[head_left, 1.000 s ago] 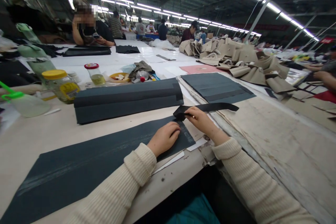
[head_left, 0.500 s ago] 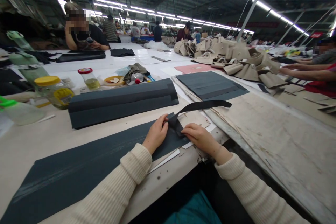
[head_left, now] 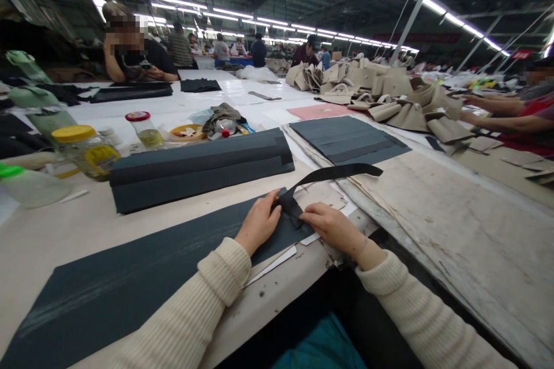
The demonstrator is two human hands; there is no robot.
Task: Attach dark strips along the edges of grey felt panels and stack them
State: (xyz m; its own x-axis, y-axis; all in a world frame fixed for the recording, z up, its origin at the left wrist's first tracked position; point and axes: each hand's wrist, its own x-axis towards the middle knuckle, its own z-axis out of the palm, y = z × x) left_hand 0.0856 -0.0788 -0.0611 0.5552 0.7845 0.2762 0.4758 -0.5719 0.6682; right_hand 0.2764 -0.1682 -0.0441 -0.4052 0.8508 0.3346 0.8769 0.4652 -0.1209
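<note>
A long dark blue-grey fabric panel point(head_left: 142, 282) lies flat on the table in front of me, with a pale, shiny streak along it. At its right end, a dark strip point(head_left: 333, 173) bends upward and its free tail reaches to the right. My right hand point(head_left: 333, 228) pinches the strip's lower end between thumb and fingers, just at the panel's edge. My left hand point(head_left: 259, 220) rests on the panel with its fingertips closed at the strip's left side; what lies under those fingertips is hidden.
Behind the panel lies a stack of dark panels point(head_left: 203, 170); another stack point(head_left: 346, 138) is at the right. Jars, including one with a yellow lid point(head_left: 84, 153), and a squeeze bottle point(head_left: 32, 187) stand left. Beige pieces point(head_left: 389, 86) are heaped beyond. Co-workers sit around.
My left hand's fingers have shifted slightly at the strip, and the strip's lower end has turned a little under my right hand. The view has moved slightly.
</note>
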